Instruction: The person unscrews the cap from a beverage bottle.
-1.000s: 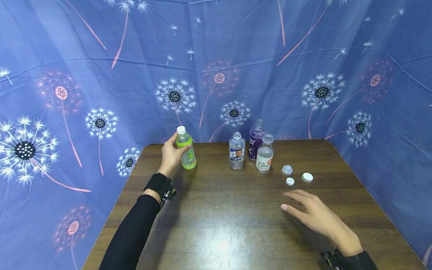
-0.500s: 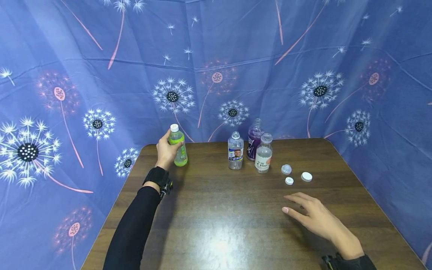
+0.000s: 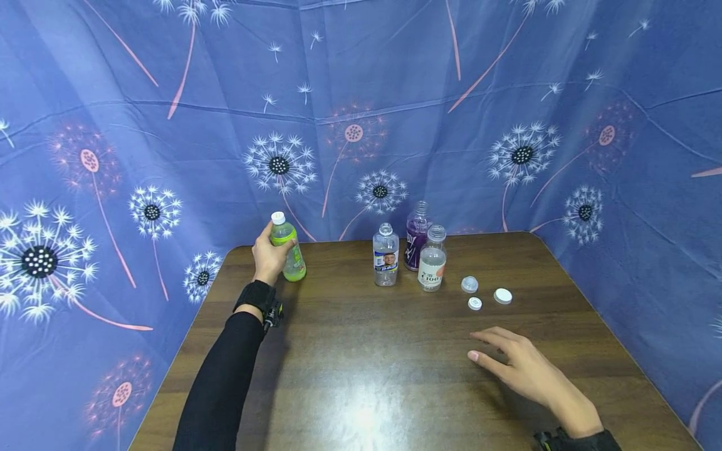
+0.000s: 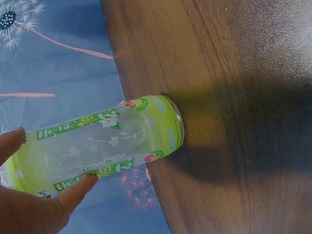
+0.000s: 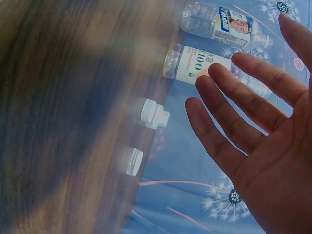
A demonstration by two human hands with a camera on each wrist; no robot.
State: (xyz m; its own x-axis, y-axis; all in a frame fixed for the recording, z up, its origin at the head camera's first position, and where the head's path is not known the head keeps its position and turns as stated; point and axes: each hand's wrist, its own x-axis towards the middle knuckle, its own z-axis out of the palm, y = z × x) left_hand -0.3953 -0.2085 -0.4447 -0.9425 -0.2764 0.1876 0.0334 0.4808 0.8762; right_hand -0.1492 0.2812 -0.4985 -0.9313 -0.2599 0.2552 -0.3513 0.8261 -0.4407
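My left hand [image 3: 269, 255] grips a clear bottle with a green label [image 3: 294, 260] and a white cap [image 3: 278, 218] near the table's back left. Thumb and fingers wrap its upper part. In the left wrist view, the same bottle [image 4: 112, 141] has its base close to the tabletop; whether it touches is hard to tell. Over the right side of the table, my right hand [image 3: 527, 369] holds nothing, its fingers extended and apart. Three loose caps lie beyond it: a translucent cap [image 3: 469, 284], a small white cap [image 3: 475, 304] and a wider white cap [image 3: 503, 295].
Three uncapped bottles stand at the back: a clear bottle with a blue label [image 3: 386, 257], a purple bottle [image 3: 417, 238], and a clear one with a white label [image 3: 431, 266] partly in front of it. A blue dandelion-print cloth [image 3: 338, 75] hangs behind the wooden table [image 3: 338, 351].
My left hand has moved the green-labelled bottle a little to the left, away from the other bottles. The right hand stays nearly in place. The head view has shifted slightly.
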